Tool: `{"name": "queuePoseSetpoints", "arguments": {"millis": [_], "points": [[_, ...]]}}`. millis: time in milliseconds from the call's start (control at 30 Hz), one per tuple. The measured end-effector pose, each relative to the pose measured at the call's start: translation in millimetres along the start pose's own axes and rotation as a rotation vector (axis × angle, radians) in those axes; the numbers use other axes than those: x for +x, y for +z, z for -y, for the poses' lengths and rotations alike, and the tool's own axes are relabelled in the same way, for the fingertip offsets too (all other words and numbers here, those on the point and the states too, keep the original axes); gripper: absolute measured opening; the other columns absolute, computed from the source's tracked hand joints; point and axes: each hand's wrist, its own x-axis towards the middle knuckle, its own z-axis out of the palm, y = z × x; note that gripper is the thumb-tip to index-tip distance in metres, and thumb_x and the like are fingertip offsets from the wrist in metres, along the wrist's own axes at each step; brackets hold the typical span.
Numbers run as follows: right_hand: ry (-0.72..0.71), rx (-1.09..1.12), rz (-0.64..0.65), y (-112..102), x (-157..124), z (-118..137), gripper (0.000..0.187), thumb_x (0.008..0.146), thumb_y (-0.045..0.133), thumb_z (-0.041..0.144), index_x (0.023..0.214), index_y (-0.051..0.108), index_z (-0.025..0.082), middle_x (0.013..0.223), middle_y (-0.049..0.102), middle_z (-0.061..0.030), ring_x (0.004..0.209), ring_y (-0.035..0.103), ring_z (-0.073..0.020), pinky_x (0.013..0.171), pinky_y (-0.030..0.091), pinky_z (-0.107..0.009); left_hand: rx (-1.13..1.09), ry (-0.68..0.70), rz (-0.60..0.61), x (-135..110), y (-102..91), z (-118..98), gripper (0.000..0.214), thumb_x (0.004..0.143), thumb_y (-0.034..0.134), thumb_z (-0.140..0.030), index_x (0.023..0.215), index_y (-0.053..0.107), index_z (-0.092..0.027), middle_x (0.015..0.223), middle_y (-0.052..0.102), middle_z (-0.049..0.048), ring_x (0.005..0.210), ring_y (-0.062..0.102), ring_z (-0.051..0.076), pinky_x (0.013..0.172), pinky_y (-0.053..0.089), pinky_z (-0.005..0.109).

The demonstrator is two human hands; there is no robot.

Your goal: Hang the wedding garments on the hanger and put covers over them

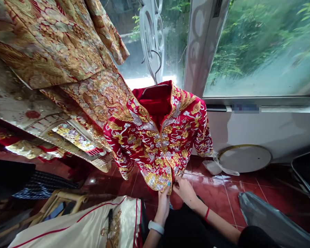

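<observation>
A red jacket (158, 137) thick with gold and silver embroidery hangs on a metal hanger (155, 74) in front of the window. My left hand (164, 203), with a white band on its wrist, pinches the left side of the jacket's bottom hem. My right hand (184, 189), with a red cord on its wrist, pinches the right side of the front opening at the hem. Both hands meet at the lowest fastening, fingers closed on the cloth.
More gold-embroidered garments (54, 62) hang at the left. A white garment with red piping (93, 224) lies at the bottom left. A round white tabletop (244, 158) leans on the wall, and grey plastic (268, 217) lies on the red tiled floor (222, 193).
</observation>
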Motion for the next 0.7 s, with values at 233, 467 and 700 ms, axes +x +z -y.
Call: {"name": "queuePoseSetpoints", "arguments": {"millis": [233,467,700], "points": [[0.049,0.127,-0.080,4,2,2,0.003,0.080,0.062,0.020,0.081,0.059,0.020,0.084,0.070,-0.0102,0.081,0.064,-0.0260,0.075,0.042,-0.033,0.001,0.019,0.010,1,1.1,1,0.037,0.052,0.087,-0.017,0.086,0.072,-0.019,0.094,0.076,0.0058,0.093,0.070,0.022,0.098,0.048,0.039],[-0.001,0.184,-0.047,2,1,4,0.008,0.082,0.054,0.016,0.080,0.060,0.020,0.082,0.070,-0.0097,0.077,0.065,-0.0248,0.071,0.042,-0.031,0.009,0.043,-0.078,4,3.1,1,0.034,0.054,0.083,-0.014,0.085,0.070,-0.020,0.090,0.076,0.0035,0.090,0.069,0.022,0.102,0.045,0.041],[0.004,0.254,0.009,-7,4,2,0.019,0.080,0.049,0.016,0.064,0.058,0.020,0.064,0.065,-0.0054,0.060,0.062,-0.0197,0.061,0.041,-0.029,-0.018,0.020,-0.032,1,-1.2,0,0.038,0.056,0.084,-0.016,0.091,0.070,-0.021,0.096,0.075,0.0029,0.091,0.069,0.020,0.095,0.049,0.036]]}}
